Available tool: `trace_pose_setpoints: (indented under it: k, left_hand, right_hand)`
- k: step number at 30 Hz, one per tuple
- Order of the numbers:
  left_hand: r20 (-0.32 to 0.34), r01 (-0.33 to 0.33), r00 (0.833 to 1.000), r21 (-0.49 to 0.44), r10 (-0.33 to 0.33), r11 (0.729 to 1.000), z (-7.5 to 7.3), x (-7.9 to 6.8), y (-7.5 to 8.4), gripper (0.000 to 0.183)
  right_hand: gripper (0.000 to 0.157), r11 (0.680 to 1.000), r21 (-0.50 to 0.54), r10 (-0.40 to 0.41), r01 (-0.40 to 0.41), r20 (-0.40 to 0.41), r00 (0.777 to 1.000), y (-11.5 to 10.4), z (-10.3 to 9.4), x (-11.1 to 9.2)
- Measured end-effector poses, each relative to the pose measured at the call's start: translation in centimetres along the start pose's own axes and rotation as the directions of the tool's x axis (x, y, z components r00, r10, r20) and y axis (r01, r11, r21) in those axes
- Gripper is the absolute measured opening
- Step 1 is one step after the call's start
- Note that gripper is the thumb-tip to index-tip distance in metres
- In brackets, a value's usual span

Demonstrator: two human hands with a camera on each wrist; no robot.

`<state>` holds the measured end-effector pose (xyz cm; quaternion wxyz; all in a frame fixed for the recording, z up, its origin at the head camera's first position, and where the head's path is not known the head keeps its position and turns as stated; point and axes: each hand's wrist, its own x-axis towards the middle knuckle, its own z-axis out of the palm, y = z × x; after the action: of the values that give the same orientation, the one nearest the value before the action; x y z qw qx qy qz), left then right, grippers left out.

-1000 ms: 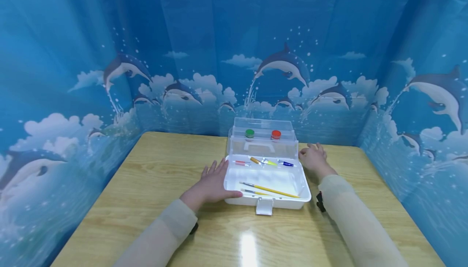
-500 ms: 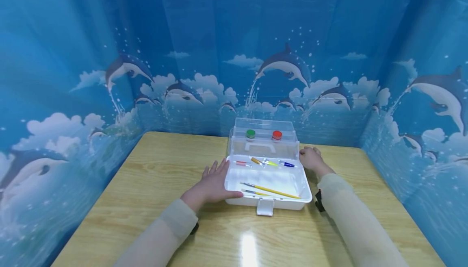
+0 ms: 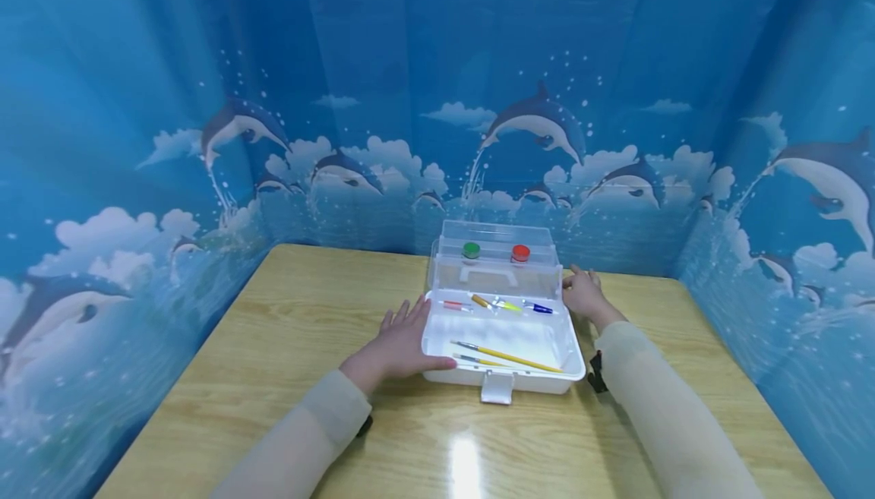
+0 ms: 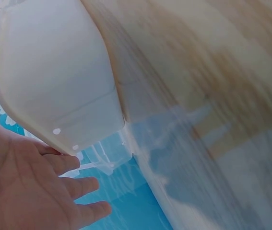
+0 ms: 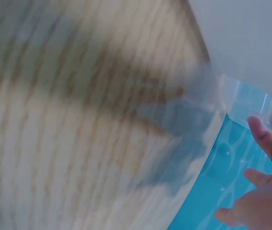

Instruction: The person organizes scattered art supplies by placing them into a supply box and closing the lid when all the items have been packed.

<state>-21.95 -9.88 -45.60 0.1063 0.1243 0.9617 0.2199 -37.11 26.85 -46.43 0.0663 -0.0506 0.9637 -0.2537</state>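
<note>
A white plastic storage box (image 3: 540, 383) stands on the table with its clear lid (image 3: 535, 280) tipped back. My left hand (image 3: 396, 345) lies along its left side, fingers spread and thumb over the front rim; in the left wrist view the fingers extend past the box wall (image 4: 54, 72). At the box's back right corner is my right hand (image 3: 586, 295), its fingertips beside the lid's edge. In the right wrist view its index finger (image 5: 267, 139) points out near the clear lid. Two yellow-handled paintbrushes (image 3: 519, 358) lie inside the box, with several small pens, one blue (image 3: 541, 308), behind them.
Green-capped (image 3: 471, 250) and red-capped (image 3: 520, 253) jars show at the lid. A white latch (image 3: 497, 388) hangs at the box's front. The wooden table (image 3: 287, 332) is bordered by a blue dolphin-print curtain (image 3: 369, 104) at the back and sides.
The right hand's fingers have shifted slightly and spread a little at the lid's edge. The left hand and the box keep their places, while the head view drifts slightly.
</note>
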Motion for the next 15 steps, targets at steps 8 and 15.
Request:
trace_pose_setpoints:
  k: [8, 15]
  left_hand:
    - [0.003, -0.005, 1.000, -0.016, 0.005, 1.000, -0.13, -0.05, 0.01, 0.125]
    - [-0.003, 0.006, 1.000, -0.018, -0.006, 1.000, -0.10, -0.01, 0.03, 0.126]
  right_hand:
    - [0.040, 0.997, 0.074, 0.014, -0.013, -0.021, 1.000, 0.28, 0.17, -0.30]
    - [0.038, 0.994, 0.108, -0.003, 0.008, -0.049, 0.999, -0.06, 0.15, -0.60]
